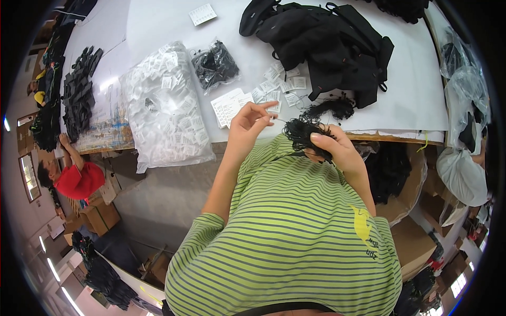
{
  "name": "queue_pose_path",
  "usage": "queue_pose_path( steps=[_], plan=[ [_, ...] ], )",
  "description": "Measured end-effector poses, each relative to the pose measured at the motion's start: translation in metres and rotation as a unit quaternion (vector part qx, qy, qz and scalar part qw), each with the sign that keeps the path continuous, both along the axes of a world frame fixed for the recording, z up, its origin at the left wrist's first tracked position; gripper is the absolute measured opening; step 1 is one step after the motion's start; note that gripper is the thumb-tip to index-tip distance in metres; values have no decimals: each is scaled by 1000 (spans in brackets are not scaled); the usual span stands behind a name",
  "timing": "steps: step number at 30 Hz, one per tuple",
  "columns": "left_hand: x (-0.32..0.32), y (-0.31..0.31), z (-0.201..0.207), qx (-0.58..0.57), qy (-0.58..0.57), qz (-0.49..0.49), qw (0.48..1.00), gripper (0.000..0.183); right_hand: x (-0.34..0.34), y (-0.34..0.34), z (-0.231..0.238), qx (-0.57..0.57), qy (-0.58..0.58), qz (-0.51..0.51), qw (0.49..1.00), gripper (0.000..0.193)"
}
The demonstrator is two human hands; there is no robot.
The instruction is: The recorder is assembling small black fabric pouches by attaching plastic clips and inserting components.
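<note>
My right hand (343,151) is closed around a bundle of thin black strings (304,135), held just in front of the table's near edge. To its left, my left hand (245,127) pinches a thin string between thumb and a finger, with the index finger stretched out above. That string seems to run across to the bundle; its exact end is too small to make out. Small white printed tags (274,87) lie loosely beyond my hands, some with strings on them. More black strings (334,108) rest on the table beyond the bundle.
A large clear bag of white tags (168,105) lies at the left, with a smaller bag of black items (215,66) and printed sheets (230,107) beside it. Black garments (337,47) are heaped at the far right. A person in red (79,179) works at the far left.
</note>
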State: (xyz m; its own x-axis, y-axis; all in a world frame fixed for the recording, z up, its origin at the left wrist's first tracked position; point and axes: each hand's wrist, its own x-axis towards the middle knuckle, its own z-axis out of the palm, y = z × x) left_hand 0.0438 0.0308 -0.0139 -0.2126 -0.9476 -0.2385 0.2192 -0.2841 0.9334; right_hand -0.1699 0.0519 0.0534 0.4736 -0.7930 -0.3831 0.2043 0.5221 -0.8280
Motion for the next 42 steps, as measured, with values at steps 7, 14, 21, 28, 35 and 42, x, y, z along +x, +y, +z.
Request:
queue_pose_path(
  steps=[7, 14, 21, 28, 35, 42],
  plan=[
    [77, 34, -18, 88, -512, -261, 814, 20, -17, 0, 0, 17, -45, -33, 998, 24],
    [70, 57, 5, 23, -402, -178, 898, 21, -16, 0, -8, -30, 39, -10, 999, 26],
    [-24, 22, 46, 21, 16, -102, 994, 24, -8, -1, -8, -199, 232, 71, 949, 27],
    [-30, 15, 33, 60, 55, -73, 994, 17, -4, 6, -25, -308, 320, -5, 896, 26],
    [-42, -15, 18, 8, -63, -153, 986, 20, -11, 1, -35, -368, 401, -115, 831, 29],
    [-66, -47, -13, 14, -2, -272, 962, 20, -44, 0, -73, -211, 280, -108, 930, 24]
  ],
)
